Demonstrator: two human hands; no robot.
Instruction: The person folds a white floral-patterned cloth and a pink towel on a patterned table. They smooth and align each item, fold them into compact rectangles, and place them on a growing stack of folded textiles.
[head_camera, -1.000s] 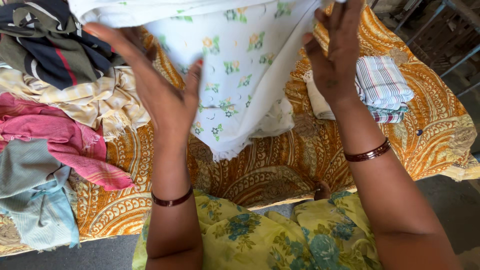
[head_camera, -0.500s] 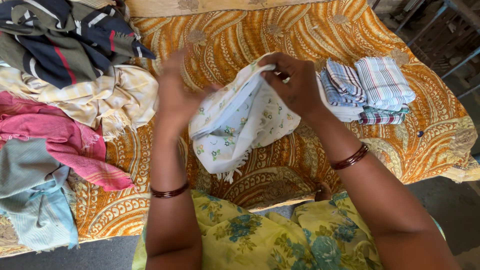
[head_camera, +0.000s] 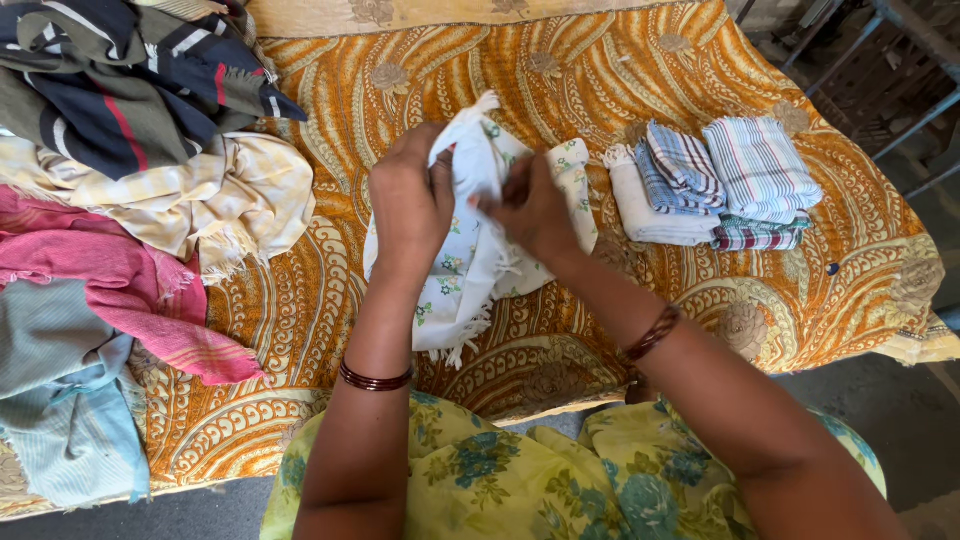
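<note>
Both hands (head_camera: 470, 205) closed — on floral cloth (head_camera: 475, 270)

No packages, labels, signs or screens in view.
</note>
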